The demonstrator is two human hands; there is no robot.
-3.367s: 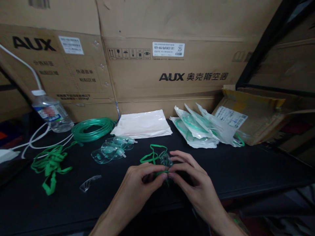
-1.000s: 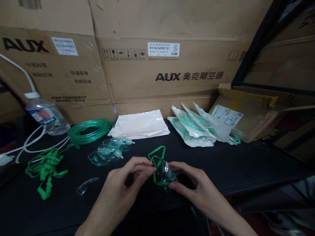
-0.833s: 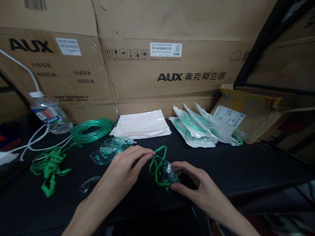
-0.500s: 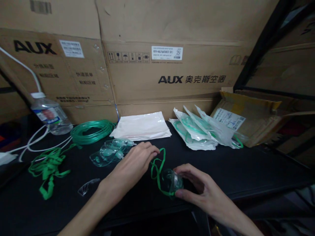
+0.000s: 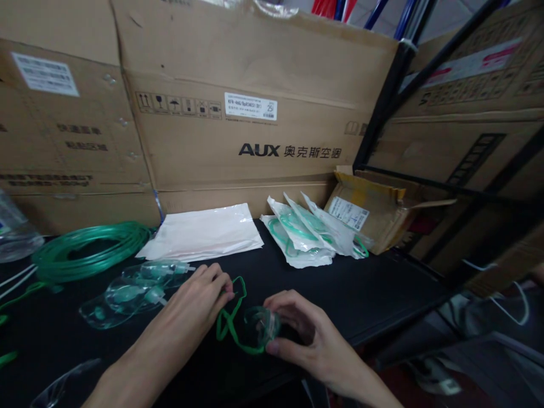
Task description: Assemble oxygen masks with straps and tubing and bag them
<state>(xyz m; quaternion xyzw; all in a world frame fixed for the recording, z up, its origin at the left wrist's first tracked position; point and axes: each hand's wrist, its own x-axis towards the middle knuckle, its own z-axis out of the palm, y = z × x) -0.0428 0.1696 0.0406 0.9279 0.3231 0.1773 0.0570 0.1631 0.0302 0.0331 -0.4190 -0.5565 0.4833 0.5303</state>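
Observation:
My right hand (image 5: 300,326) grips a clear green oxygen mask (image 5: 257,327) by its edge, thumb below and fingers above, just over the black surface. A green elastic strap (image 5: 229,326) loops from the mask toward the left. My left hand (image 5: 208,294) pinches the strap's far end between thumb and fingertips. Left of that hand lies a group of clear green masks (image 5: 127,292) with pale connectors. Part of the strap is hidden behind my left fingers.
Coiled green tubing (image 5: 91,249) and a plastic bottle (image 5: 15,229) are at the left. White flat bags (image 5: 204,232) lie at the back. Several sealed packets (image 5: 304,226) lean by an opened cardboard box (image 5: 365,207). A big carton (image 5: 255,62) stands behind. Another clear piece (image 5: 63,385) lies front left.
The view has swung to the right, so things appear further left. Both hands keep their hold on the mask and its strap, with little other movement.

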